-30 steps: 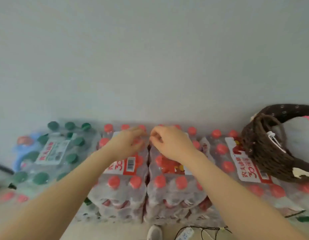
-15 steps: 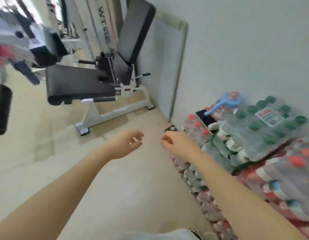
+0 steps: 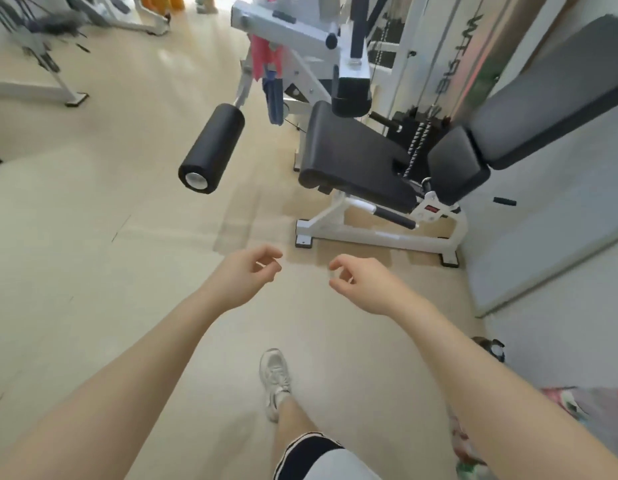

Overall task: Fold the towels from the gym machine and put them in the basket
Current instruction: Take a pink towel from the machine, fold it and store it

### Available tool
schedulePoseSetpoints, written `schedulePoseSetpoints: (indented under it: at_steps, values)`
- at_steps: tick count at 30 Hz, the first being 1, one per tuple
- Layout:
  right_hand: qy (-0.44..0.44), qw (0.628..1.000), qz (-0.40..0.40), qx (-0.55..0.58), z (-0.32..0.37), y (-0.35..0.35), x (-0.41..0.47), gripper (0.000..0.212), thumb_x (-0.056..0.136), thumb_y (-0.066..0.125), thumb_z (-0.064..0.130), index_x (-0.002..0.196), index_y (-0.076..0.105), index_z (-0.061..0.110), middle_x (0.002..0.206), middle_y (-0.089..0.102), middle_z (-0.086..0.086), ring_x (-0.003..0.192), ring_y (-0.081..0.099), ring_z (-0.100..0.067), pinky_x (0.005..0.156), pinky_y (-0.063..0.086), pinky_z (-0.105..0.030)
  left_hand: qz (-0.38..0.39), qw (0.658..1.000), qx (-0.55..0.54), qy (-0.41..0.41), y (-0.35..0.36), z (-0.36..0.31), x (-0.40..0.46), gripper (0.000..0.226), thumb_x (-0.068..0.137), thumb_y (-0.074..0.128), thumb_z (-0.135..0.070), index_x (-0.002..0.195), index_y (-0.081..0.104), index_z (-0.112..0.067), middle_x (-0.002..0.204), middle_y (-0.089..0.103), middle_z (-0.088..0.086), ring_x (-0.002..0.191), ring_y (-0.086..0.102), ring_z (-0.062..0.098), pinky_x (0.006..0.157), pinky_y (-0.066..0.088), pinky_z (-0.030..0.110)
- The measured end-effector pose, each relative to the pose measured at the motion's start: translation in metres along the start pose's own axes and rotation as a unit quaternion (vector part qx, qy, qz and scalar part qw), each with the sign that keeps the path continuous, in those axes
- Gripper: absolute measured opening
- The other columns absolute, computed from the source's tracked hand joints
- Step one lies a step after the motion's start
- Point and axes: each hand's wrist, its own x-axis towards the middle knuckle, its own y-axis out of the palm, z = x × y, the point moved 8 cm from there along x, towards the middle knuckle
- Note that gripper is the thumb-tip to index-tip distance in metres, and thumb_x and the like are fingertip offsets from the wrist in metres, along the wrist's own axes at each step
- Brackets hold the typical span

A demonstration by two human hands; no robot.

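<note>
**Turned from the basket, heading back for the next towels**

A second ago you were leaning over the shrink-wrapped bottle packs by the wall, both hands together just left of the wicker basket. Now your view has swung round to the gym machine (image 3: 335, 57), and the basket is out of sight.

- Left hand (image 3: 243, 275) and right hand (image 3: 361, 282): both empty, held out ahead of you over the floor (image 3: 93, 254), fingers loosely curled, thumb and forefinger near each other but pinching nothing.
- Towels: a pink towel (image 3: 262, 60) and a blue towel (image 3: 274, 98) hang from the machine's white frame, above and behind the black foam roller (image 3: 212, 147), left of the black seat pad (image 3: 352, 150). Well apart from your hands.
- One foot, in a white shoe (image 3: 274, 379), is stepped forward toward the machine.
- Bottle packs (image 3: 577, 407) show only as a blurred edge at lower right.

Reading: the last drop-off looks finished and this is the walk back. At least two towels remain to take down, fold and carry. Mind the roller as you reach past it.
</note>
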Motion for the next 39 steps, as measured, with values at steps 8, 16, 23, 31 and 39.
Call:
schedulePoseSetpoints:
  at_steps: [8, 16, 23, 31, 39]
  values:
    - [-0.05, 0.999, -0.006, -0.018, 0.105, -0.072, 0.216, 0.031, 0.094, 0.045, 0.029, 0.121, 0.053, 0.017, 0.111, 0.062, 0.0, 0.099, 0.058, -0.018, 0.079, 0.046, -0.029, -0.023, 0.994, 0.103, -0.027, -0.155, 0.028, 0.155, 0.024, 0.093, 0.048, -0.025, 0.115, 0.058, -0.023, 0.105, 0.061, -0.008, 0.091, 0.056, 0.01, 0.071, 0.04, 0.02]
    - [-0.047, 0.998, -0.034, 0.011, 0.195, -0.075, 0.388, 0.025, 0.094, 0.044, 0.025, 0.11, 0.059, 0.014, 0.109, 0.062, -0.004, 0.097, 0.057, -0.02, 0.08, 0.051, -0.034, -0.054, 0.995, 0.08, -0.038, -0.281, 0.1, 0.264, 0.026, 0.094, 0.047, -0.023, 0.118, 0.057, -0.021, 0.112, 0.061, -0.005, 0.086, 0.053, 0.011, 0.06, 0.035, 0.014]
    - [-0.022, 0.997, -0.059, 0.048, 0.277, -0.06, 0.554, 0.021, 0.094, 0.047, 0.025, 0.105, 0.061, 0.015, 0.102, 0.063, -0.001, 0.094, 0.058, -0.018, 0.08, 0.047, -0.03, -0.042, 0.997, 0.064, -0.004, -0.405, 0.178, 0.392, 0.024, 0.092, 0.05, -0.014, 0.115, 0.059, -0.011, 0.104, 0.061, 0.001, 0.083, 0.053, 0.015, 0.066, 0.033, 0.015]
    - [0.062, 0.985, -0.125, 0.103, 0.392, -0.087, 0.708, 0.022, 0.094, 0.045, 0.024, 0.107, 0.061, 0.016, 0.104, 0.064, 0.001, 0.096, 0.057, -0.016, 0.083, 0.048, -0.03, 0.069, 0.984, 0.146, 0.073, -0.567, 0.215, 0.552, 0.026, 0.093, 0.049, -0.018, 0.118, 0.057, -0.014, 0.098, 0.057, -0.006, 0.082, 0.052, 0.012, 0.079, 0.04, 0.022]
    - [0.15, 0.969, -0.187, 0.059, 0.372, -0.154, 0.79, 0.023, 0.094, 0.048, 0.02, 0.111, 0.061, 0.014, 0.109, 0.06, -0.001, 0.098, 0.055, -0.016, 0.083, 0.041, -0.024, 0.154, 0.967, 0.143, 0.142, -0.604, 0.2, 0.703, 0.026, 0.093, 0.048, -0.018, 0.117, 0.057, -0.015, 0.097, 0.057, -0.005, 0.081, 0.053, 0.014, 0.077, 0.039, 0.021]
